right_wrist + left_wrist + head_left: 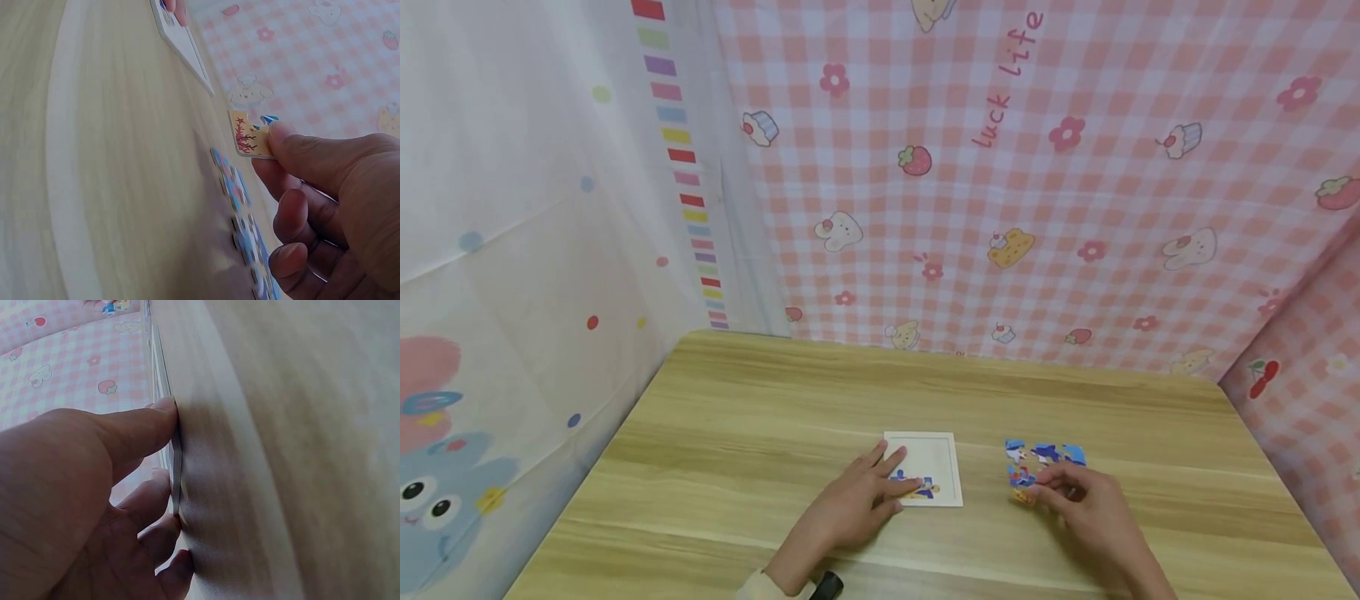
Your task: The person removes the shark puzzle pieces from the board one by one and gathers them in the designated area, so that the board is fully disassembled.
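My left hand [859, 500] rests on a white puzzle tray [936, 454], fingers spread over its left side. In the left wrist view, the thumb and fingertips lie along the tray's edge [177, 481]. A few joined puzzle pieces [930, 488] sit along the tray's lower side, partly hidden by the fingers. My right hand [1090, 508] pinches one corner puzzle piece [250, 140] between thumb and index finger. That piece is yellow with red coral and a bit of blue and green. Close beside this hand, several blue loose pieces [1047, 452] lie on the table.
The wood-grain table [760, 433] runs back to a pink checked cloth [955, 208]. A white patterned cloth [535, 208] hangs along the left side, and more pink cloth [1315, 400] hangs at the right. A dark wristband [827, 586] shows at the left wrist.
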Available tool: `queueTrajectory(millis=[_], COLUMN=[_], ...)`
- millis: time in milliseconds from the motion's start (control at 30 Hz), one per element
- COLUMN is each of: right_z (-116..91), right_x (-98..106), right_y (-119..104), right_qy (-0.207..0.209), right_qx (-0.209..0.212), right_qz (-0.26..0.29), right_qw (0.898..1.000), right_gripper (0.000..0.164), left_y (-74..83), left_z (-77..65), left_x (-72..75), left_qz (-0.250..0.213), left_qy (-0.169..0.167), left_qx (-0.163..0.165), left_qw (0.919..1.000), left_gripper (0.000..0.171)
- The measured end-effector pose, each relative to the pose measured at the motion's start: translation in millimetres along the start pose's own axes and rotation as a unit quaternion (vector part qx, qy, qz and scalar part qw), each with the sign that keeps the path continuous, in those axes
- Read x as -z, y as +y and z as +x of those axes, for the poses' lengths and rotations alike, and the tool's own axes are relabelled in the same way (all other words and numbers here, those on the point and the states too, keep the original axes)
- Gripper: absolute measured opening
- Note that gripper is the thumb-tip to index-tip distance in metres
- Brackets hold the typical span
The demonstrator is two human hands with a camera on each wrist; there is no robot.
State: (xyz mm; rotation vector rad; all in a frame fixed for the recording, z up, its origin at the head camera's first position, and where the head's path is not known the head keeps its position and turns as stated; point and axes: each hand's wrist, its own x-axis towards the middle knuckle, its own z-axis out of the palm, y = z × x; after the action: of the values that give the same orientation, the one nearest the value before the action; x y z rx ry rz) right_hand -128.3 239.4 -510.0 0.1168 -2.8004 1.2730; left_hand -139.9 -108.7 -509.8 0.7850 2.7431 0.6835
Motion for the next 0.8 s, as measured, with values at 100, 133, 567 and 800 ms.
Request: queueTrajectory(millis=[100,133,567,800], right_z=[-4,-5,-16,-21], right_x=[5,7,26,40], right_y=[7,9,32,41], right_qy=[0.007,0.011,0.031,0.006], right_qx=[0.006,0.007,-0.002,-0.045], right_qz=[-0.007,-0.010,-0.055,-0.059], right_qw=[1.000,1.000,0.998,0.997], right_gripper=[0.010,0.009,0.003,0.010], left_y=[-0.1,-0.2,0.7,-0.7], left_z=[0.6,0.7,-0.6,-0.5], left_x=[-0.3,-0.5,1.1,0.1], left_qz=[0.003,0.002,0.003,0.009], left_qy=[0.001,0.001,0.006,0.000], left_qx=[-0.002,-0.002,-0.014,-0.010], left_qw=[1.0000,1.0000,0.9999,0.9999], left_gripper=[0.041,0.041,0.042,0.041])
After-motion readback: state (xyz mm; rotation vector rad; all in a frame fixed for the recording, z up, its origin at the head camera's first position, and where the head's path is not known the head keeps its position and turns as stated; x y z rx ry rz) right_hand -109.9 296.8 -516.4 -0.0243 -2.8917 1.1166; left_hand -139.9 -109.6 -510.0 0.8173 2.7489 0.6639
